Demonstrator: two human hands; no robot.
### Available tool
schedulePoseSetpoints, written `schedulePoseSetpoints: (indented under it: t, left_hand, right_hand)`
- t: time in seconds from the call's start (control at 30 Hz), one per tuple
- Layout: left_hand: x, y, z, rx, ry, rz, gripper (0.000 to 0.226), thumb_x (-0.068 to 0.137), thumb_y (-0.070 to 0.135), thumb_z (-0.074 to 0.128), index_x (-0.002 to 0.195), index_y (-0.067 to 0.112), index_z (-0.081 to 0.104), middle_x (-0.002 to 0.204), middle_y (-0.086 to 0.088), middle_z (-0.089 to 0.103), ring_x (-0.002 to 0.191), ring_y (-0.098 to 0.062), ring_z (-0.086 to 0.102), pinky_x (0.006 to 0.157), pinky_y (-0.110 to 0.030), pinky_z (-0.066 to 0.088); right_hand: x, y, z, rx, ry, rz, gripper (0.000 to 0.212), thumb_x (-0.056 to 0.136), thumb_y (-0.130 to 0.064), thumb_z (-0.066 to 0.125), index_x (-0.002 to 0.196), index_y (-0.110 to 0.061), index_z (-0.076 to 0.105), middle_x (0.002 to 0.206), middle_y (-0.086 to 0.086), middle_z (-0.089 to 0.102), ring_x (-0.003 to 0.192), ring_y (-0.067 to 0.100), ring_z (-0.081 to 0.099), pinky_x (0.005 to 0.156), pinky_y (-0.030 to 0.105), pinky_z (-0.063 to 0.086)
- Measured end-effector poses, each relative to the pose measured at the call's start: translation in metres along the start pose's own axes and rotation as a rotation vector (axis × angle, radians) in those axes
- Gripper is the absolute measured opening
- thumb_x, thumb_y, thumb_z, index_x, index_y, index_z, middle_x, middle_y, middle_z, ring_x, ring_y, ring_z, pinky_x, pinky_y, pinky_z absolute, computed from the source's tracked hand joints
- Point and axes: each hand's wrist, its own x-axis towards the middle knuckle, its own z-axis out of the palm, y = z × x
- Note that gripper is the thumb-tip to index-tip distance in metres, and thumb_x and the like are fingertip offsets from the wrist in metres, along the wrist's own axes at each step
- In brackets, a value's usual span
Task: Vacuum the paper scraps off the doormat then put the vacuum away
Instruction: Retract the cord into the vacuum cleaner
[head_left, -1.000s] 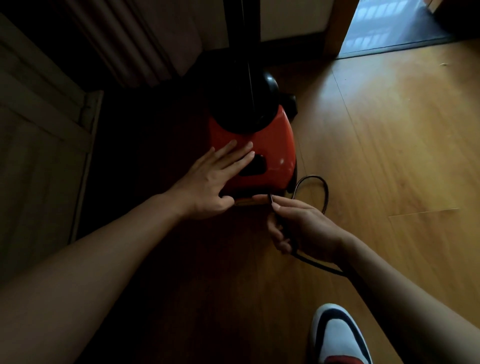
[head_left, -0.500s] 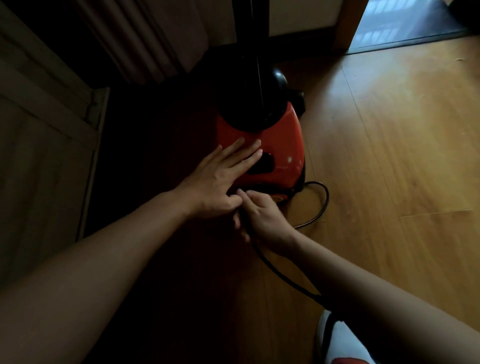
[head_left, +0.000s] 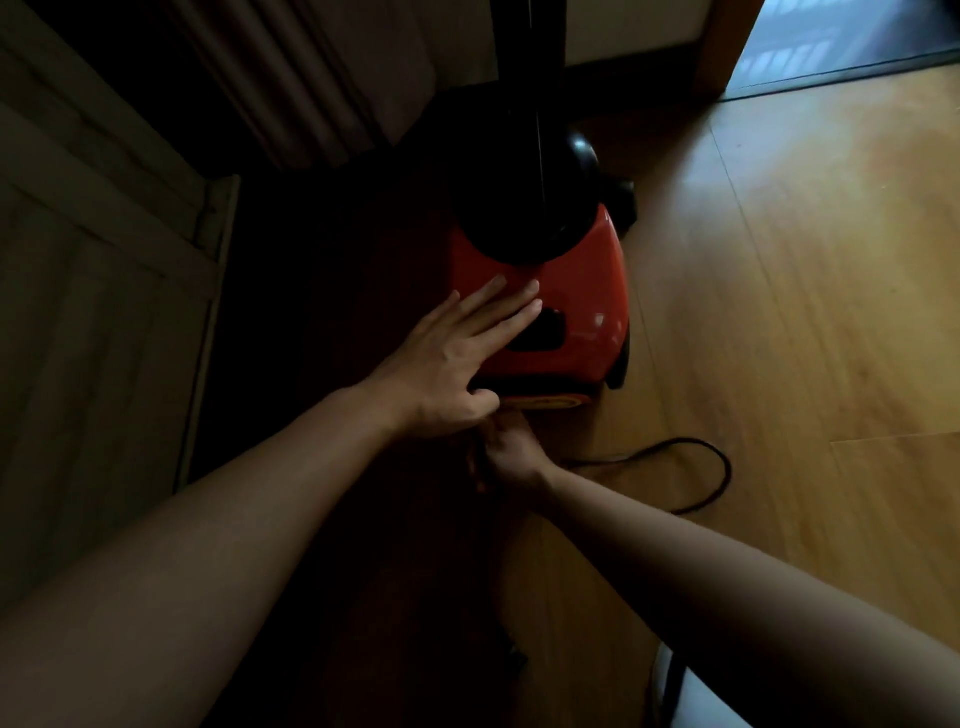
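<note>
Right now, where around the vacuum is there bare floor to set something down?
Bare floor lies right of the vacuum, between it and the doorway, above the cord loop. Crowded: the vacuum's near end, where the left hand lies flat and the right hand works underneath. The left side is too dark to judge.

Our left hand (head_left: 451, 358) covered part of the red vacuum (head_left: 566, 312) and hid the fingertips of our right hand (head_left: 511, 449), so we could not tell whether they gripped anything. The black cord (head_left: 714, 470) vanished behind our right forearm. The vacuum's upright tube (head_left: 527, 93) ran off the top edge. The left corner was too dark to read.
</note>
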Motion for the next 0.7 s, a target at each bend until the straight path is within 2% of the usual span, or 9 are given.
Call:
schedulePoseSetpoints:
  t: [0.1, 0.2, 0.23, 0.3, 0.43, 0.53, 0.6, 0.7]
  left_hand:
    - [-0.001, -0.003, -0.001, -0.006, -0.008, 0.009, 0.094, 0.083, 0.023, 0.057, 0.157, 0.034, 0.0, 0.163, 0.021, -0.012, 0.148, -0.002, -0.021, 0.118, -0.033, -0.011]
    - [0.0, -0.005, -0.002, -0.008, -0.002, 0.017, 0.094, 0.083, 0.02, 0.058, 0.157, 0.034, 0.001, 0.163, 0.02, -0.01, 0.149, -0.003, -0.019, 0.119, -0.034, -0.009]
    - [0.0, -0.005, -0.001, -0.011, 0.001, 0.017, 0.094, 0.083, 0.02, 0.059, 0.157, 0.034, 0.002, 0.163, 0.02, -0.009, 0.149, -0.003, -0.019, 0.119, -0.035, -0.009]
    - [0.0, -0.006, -0.001, -0.017, 0.006, 0.015, 0.095, 0.083, 0.019, 0.059, 0.157, 0.035, 0.002, 0.163, 0.02, -0.009, 0.149, -0.003, -0.018, 0.119, -0.035, -0.008]
    - [0.0, -0.006, -0.002, -0.007, 0.006, 0.03, 0.094, 0.083, 0.019, 0.059, 0.157, 0.035, 0.002, 0.163, 0.021, -0.01, 0.148, -0.003, -0.019, 0.119, -0.034, -0.009]
    - [0.0, -0.007, 0.0, -0.01, 0.011, 0.029, 0.093, 0.082, 0.024, 0.056, 0.157, 0.035, 0.001, 0.163, 0.02, -0.01, 0.148, -0.003, -0.019, 0.118, -0.034, -0.009]
    - [0.001, -0.007, 0.002, -0.007, 0.016, 0.029, 0.093, 0.08, 0.028, 0.053, 0.157, 0.034, 0.002, 0.164, 0.019, -0.009, 0.149, -0.004, -0.019, 0.118, -0.036, -0.008]
    - [0.002, -0.008, 0.003, 0.002, 0.021, 0.03, 0.094, 0.079, 0.029, 0.053, 0.157, 0.035, 0.001, 0.164, 0.019, -0.009, 0.149, -0.004, -0.018, 0.118, -0.036, -0.008]
  right_hand:
    - [0.006, 0.01, -0.015, -0.041, -0.05, 0.11, 0.045, 0.107, -0.041, 0.043, 0.094, -0.002, 0.064, 0.063, 0.008, 0.063, 0.043, 0.014, 0.059, 0.042, 0.024, 0.047]
    - [0.011, 0.028, -0.042, -0.132, -0.02, 0.158, 0.034, 0.101, -0.038, 0.057, 0.122, -0.012, 0.059, 0.103, 0.012, 0.07, 0.076, 0.02, 0.071, 0.062, 0.034, 0.061]
    - [0.008, 0.031, -0.052, -0.109, -0.015, 0.213, 0.035, 0.099, -0.04, 0.059, 0.124, -0.015, 0.057, 0.108, 0.012, 0.069, 0.079, 0.021, 0.07, 0.062, 0.034, 0.061]
    - [0.0, 0.03, -0.073, -0.031, -0.01, 0.335, 0.033, 0.098, -0.042, 0.06, 0.116, -0.014, 0.059, 0.094, 0.008, 0.067, 0.063, 0.016, 0.062, 0.049, 0.027, 0.052]
    - [-0.016, 0.026, -0.117, -0.006, 0.06, 0.346, 0.036, 0.099, -0.039, 0.06, 0.101, -0.004, 0.066, 0.065, 0.001, 0.054, 0.045, 0.009, 0.045, 0.041, 0.023, 0.036]
    - [-0.032, 0.013, -0.138, 0.101, 0.133, 0.307, 0.036, 0.101, -0.035, 0.058, 0.092, -0.002, 0.07, 0.06, 0.001, 0.047, 0.048, 0.012, 0.039, 0.046, 0.026, 0.032]
    - [-0.043, 0.001, -0.145, 0.19, 0.12, 0.259, 0.036, 0.102, -0.033, 0.055, 0.073, -0.013, 0.064, 0.057, -0.002, 0.043, 0.049, 0.011, 0.037, 0.052, 0.027, 0.03]
    - [-0.053, -0.011, -0.146, 0.242, 0.064, 0.206, 0.037, 0.104, -0.034, 0.051, 0.071, -0.018, 0.054, 0.057, -0.005, 0.036, 0.05, 0.011, 0.033, 0.053, 0.026, 0.032]
